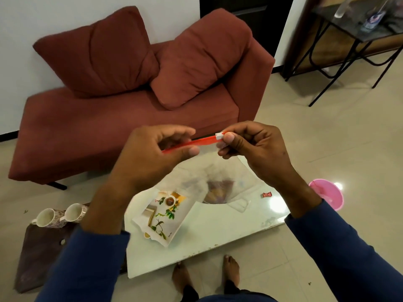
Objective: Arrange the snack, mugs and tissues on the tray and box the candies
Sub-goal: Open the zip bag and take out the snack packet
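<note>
I hold a clear zip bag (220, 182) up over the white table (209, 227); brown snacks show through at its bottom. My left hand (152, 158) pinches the bag's red zip strip (196, 142) near its left end. My right hand (250, 144) pinches the white slider at the strip's right end. A white tray (161, 216) with a leaf print lies on the table under the bag. Two floral mugs (60, 214) stand on a dark cloth on the floor at the left. One red-wrapped candy (267, 194) lies on the table's right side. I see no tissues or box.
A red sofa (130, 94) with two cushions stands behind the table. A pink bucket (327, 195) sits on the floor at the right. A black-framed glass side table (357, 29) is at the far right. My bare feet (207, 273) are at the table's near edge.
</note>
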